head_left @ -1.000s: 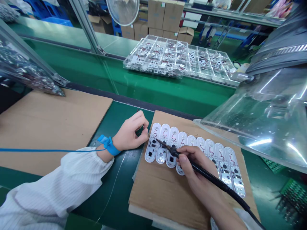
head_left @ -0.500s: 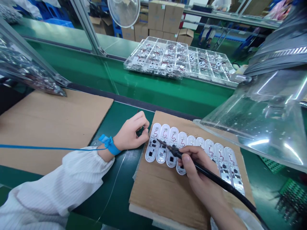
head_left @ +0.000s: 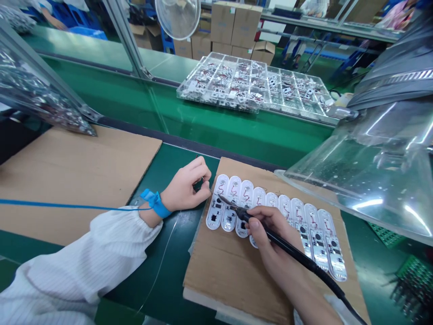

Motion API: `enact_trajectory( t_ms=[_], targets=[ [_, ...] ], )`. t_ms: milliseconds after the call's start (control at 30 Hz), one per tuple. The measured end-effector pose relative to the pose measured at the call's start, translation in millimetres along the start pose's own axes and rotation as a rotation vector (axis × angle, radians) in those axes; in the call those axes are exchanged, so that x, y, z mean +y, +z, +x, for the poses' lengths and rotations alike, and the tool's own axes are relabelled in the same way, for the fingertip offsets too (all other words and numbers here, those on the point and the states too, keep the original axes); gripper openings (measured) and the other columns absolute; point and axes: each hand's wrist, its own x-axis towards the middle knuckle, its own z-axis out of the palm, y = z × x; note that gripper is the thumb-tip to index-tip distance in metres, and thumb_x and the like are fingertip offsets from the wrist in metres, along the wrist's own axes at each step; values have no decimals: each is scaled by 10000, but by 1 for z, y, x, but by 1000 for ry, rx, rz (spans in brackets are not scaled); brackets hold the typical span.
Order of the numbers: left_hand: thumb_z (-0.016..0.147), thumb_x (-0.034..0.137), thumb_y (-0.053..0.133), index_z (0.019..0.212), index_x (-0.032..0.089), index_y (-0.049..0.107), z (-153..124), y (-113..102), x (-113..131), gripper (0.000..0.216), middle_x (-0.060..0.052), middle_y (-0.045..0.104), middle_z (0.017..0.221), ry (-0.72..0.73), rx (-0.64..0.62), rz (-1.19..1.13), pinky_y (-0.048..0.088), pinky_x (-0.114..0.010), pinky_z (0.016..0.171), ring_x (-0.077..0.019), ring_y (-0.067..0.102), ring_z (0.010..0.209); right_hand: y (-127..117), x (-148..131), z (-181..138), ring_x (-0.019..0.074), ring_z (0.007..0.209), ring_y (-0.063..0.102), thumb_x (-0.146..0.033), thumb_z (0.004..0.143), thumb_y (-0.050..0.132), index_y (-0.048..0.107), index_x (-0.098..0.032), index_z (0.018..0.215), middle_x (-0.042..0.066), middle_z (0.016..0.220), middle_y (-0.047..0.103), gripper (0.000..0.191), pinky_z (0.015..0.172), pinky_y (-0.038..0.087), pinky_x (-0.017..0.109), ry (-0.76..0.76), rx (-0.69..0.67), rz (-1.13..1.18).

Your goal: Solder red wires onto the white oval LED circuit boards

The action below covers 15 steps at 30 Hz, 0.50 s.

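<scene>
My right hand [head_left: 275,232] grips a black soldering iron [head_left: 264,232] like a pen. Its tip lies over the upper middle of the leftmost white oval circuit module [head_left: 214,219]. Several such modules, each with a thin red wire, stand side by side in a slanting row on a cardboard sheet [head_left: 233,271]. Just left of the row, my left hand [head_left: 187,185] is closed in a pinch on a thin solder wire [head_left: 158,271], which trails down across the green table. Around the left wrist sits a blue strap [head_left: 157,205] with a cord running left.
A clear funnel hood [head_left: 365,176] hangs at the right, above green circuit boards [head_left: 412,280]. Divided clear trays [head_left: 230,83] of small parts rest on the ledge behind. Another cardboard sheet [head_left: 84,176] lies left, beneath a bag of parts [head_left: 43,99].
The soldering iron and my right hand have shifted slightly left, bringing the tip over the leftmost module. My left hand stays almost still.
</scene>
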Motion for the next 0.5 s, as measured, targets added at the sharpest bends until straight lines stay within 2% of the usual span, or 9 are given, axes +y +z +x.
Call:
enact_trajectory(
  t_ms=[233, 500],
  targets=[
    [819, 52, 528, 788, 225, 444, 0, -1, 2, 194, 22, 404, 769, -20, -28, 3, 344, -290, 592, -153, 421, 692, 2, -5, 5, 170, 731, 726, -417, 1054, 618, 683, -277, 1059, -4, 869, 763, 155, 658, 554, 286, -24, -13, -26],
    [820, 41, 528, 795, 218, 452, -1, 0, 0, 194, 19, 417, 794, -26, -46, -6, 324, -277, 573, -139, 415, 678, 0, -7, 3, 171, 775, 751, -377, 1050, 624, 678, -286, 1102, -7, 927, 788, 118, 693, 578, 276, -49, -33, -85]
  ],
)
